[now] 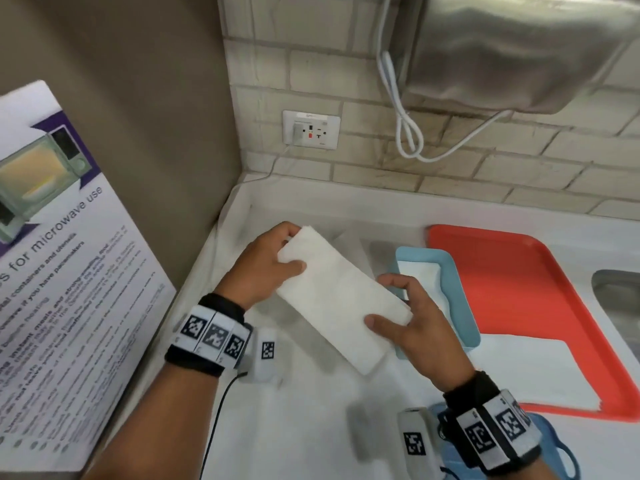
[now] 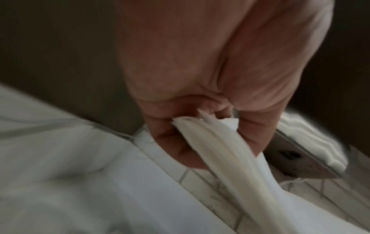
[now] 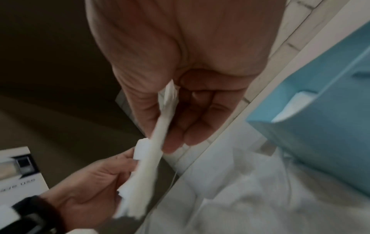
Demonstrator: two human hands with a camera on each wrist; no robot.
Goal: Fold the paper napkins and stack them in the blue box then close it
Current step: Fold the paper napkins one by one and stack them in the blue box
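White counter (image 1: 311, 427), cloth-covered, spanning the foreground below a pale brick-tile wall (image 1: 450, 174); steel range hood (image 1: 519, 46) overhanging at upper right, white cable (image 1: 408, 133) looped beneath it; wall socket (image 1: 310, 130) plugged in near the corner. Microwave-use poster (image 1: 62, 271) propped at far left. Red tray (image 1: 526, 299) at right on the counter, flat white napkins (image 1: 530, 372) lying on its near end. Blue box (image 1: 460, 306) lidless, standing at the tray's left edge, a folded white napkin already inside. Blue lid (image 1: 554, 452), partly hidden behind the right wrist, near the bottom edge. Folded paper napkin (image 1: 339, 299) held up above the counter, just left of the box, long and narrow, running diagonally between both hands. Left hand (image 1: 266, 265) clamped on the far end, thumb on top and fingers curled behind; seen edge-on in the left wrist view as stacked layers (image 2: 216, 150) pinched between thumb and fingers (image 2: 176, 150). Right hand (image 1: 408, 320) pinching the near end, thumb over the top face, fingers beneath; same pinch confirmed in the right wrist view (image 3: 180, 110), napkin edge (image 3: 152, 150) stretching down to the other hand (image 3: 90, 186), box wall (image 3: 320, 126) just beside.
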